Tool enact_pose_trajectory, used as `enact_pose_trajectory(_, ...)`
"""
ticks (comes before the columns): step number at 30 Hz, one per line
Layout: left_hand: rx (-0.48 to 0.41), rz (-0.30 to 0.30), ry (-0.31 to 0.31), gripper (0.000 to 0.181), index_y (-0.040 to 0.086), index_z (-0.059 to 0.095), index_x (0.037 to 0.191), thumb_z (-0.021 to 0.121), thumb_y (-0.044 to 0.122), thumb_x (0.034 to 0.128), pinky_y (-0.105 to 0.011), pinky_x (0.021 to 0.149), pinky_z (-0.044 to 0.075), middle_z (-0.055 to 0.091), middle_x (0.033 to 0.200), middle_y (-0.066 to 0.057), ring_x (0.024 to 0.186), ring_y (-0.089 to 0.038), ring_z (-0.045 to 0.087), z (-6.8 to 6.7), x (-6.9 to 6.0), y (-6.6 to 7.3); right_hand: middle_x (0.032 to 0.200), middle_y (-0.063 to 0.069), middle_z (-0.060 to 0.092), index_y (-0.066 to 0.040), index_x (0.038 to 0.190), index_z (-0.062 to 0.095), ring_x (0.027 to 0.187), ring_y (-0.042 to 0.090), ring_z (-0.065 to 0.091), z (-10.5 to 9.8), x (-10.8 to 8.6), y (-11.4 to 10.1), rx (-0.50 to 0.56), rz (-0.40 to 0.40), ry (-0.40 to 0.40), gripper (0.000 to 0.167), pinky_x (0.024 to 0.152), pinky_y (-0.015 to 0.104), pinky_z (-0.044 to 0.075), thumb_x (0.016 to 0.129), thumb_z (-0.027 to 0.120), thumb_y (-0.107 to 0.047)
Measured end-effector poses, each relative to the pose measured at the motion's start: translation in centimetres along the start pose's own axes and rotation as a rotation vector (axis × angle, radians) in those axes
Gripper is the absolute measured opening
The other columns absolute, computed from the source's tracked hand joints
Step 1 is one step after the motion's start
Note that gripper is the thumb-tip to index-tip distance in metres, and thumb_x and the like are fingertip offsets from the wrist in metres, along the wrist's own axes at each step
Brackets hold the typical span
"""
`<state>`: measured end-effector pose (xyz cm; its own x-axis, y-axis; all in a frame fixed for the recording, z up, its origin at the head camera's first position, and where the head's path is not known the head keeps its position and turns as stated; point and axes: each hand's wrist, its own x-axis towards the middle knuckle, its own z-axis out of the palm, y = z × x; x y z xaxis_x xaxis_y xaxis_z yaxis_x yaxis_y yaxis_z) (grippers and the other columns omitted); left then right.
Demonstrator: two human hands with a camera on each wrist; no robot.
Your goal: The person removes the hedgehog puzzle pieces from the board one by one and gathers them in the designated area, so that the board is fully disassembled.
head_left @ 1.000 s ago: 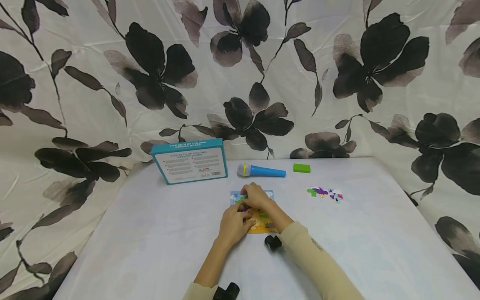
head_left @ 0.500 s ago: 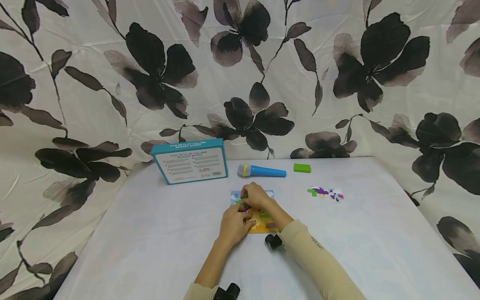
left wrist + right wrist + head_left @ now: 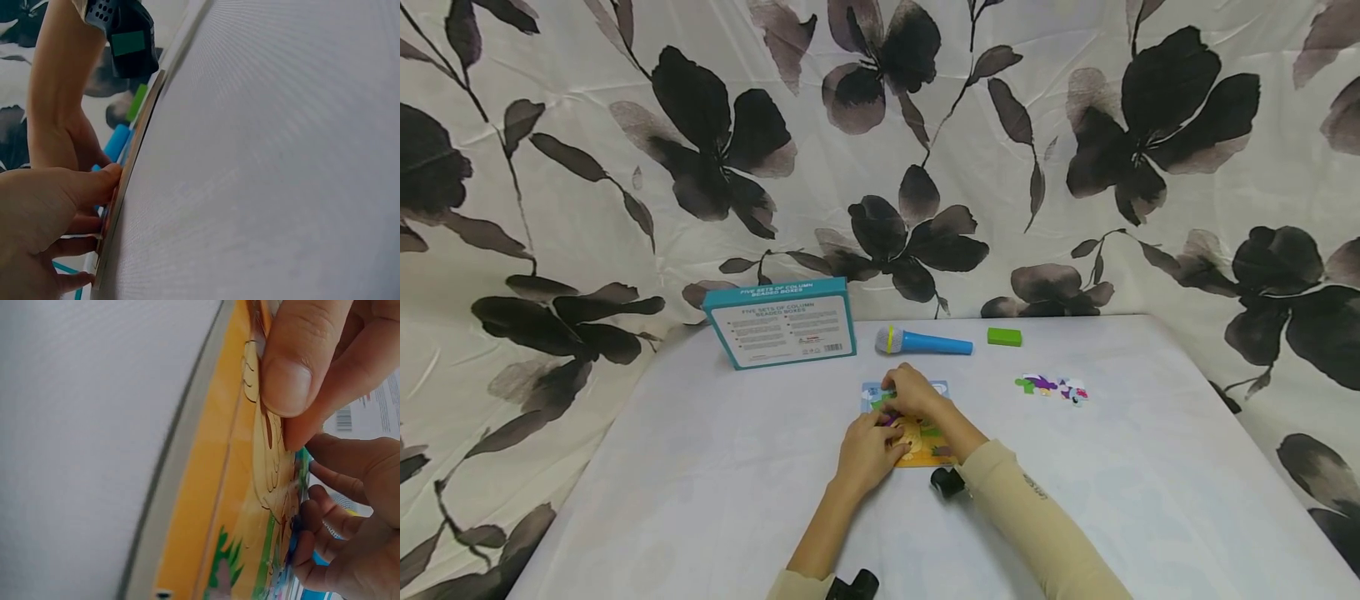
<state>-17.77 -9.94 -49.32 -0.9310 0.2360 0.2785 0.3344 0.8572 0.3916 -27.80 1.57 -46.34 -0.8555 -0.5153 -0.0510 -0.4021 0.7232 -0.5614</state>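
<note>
Orange along its near side and blue along its far side, the board (image 3: pixel 928 455) lies flat on the table (image 3: pixel 700 500), in front of me at mid-width. My left hand (image 3: pixel 867 454) is set at the board's near left part; thumb and fingers are spread apart, with the tips in contact along the edge and face. My right hand (image 3: pixel 913 395) is positioned over the far part, just beyond the left, fingers bent downward onto the printed face; I cannot tell whether thumb and finger pinch a piece there. Green and purple print shows between the two hands. A black camera (image 3: pixel 947 483) is fitted at my right wrist, just beside the board's near right corner; a second black unit (image 3: pixel 853 586) sits at my left cuff. Both sleeves (image 3: pixel 1037 521) are beige. Loose pieces (image 3: pixel 1042 382) in purple, green, white and red lie to the right, well apart from the board. Beyond the board, left to right: a teal box (image 3: pixel 786 329) standing on edge, white printed panel toward me; a blue microphone (image 3: pixel 934 342) on its side, grey head to the left; a green block (image 3: pixel 1003 337). Floral cloth (image 3: pixel 925 125) hangs behind the table.
</note>
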Motion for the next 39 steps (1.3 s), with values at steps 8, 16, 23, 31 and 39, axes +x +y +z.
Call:
enact_pose_trajectory(8,-0.007,-0.003,0.013,0.030,0.007,0.075,0.100,0.076,0.028,0.0783,-0.043,0.093,0.045,0.063,0.113,-0.014,0.105,-0.030,0.056,0.0,-0.2,-0.1,0.099,0.009,0.054,-0.001,0.103,0.063,0.090,0.021,0.052,-0.2,0.1,-0.1,-0.001,-0.002,0.000,0.031,0.087,0.037,0.046,0.079,0.075,-0.016)
enact_pose_trajectory(16,0.002,-0.001,0.020,0.029,0.008,0.075,0.099,0.076,0.028,0.0778,-0.043,0.093,0.045,0.063,0.112,-0.014,0.105,-0.030,0.056,0.0,-0.1,0.0,0.099,0.010,0.056,-0.001,0.101,0.062,0.091,0.022,0.053,-0.2,0.1,0.2,0.064,-0.010,0.024,0.030,0.088,0.038,0.046,0.078,0.077,-0.013)
enact_pose_trajectory(23,0.020,-0.003,0.016,0.029,0.010,0.075,0.099,0.076,0.029,0.0781,-0.040,0.088,0.046,0.063,0.109,-0.012,0.098,-0.026,0.055,0.0,-0.1,-0.1,0.098,0.010,0.061,-0.001,0.099,0.062,0.089,0.022,0.056,0.0,-0.1,0.6,0.204,-0.017,0.086,0.022,0.083,0.036,0.048,0.081,0.073,-0.008)
enact_pose_trajectory(31,0.047,0.006,0.025,0.027,0.012,0.076,0.098,0.075,0.031,0.0783,-0.039,0.085,0.046,0.064,0.109,-0.011,0.095,-0.024,0.054,0.1,-0.1,-0.2,0.090,0.012,0.065,0.003,0.095,0.066,0.080,0.024,0.064,0.5,-0.2,1.4,0.434,-0.039,0.217,0.010,0.075,0.031,0.054,0.085,0.063,0.003)
enact_pose_trajectory(39,0.047,0.022,0.046,0.027,0.012,0.076,0.098,0.075,0.031,0.0782,-0.036,0.084,0.046,0.065,0.108,-0.009,0.093,-0.023,0.054,0.2,-0.1,-0.3,0.097,0.016,0.065,0.005,0.104,0.066,0.085,0.024,0.065,-0.8,-1.2,1.8,0.620,0.035,0.191,0.017,0.077,0.031,0.054,0.089,0.060,0.001)
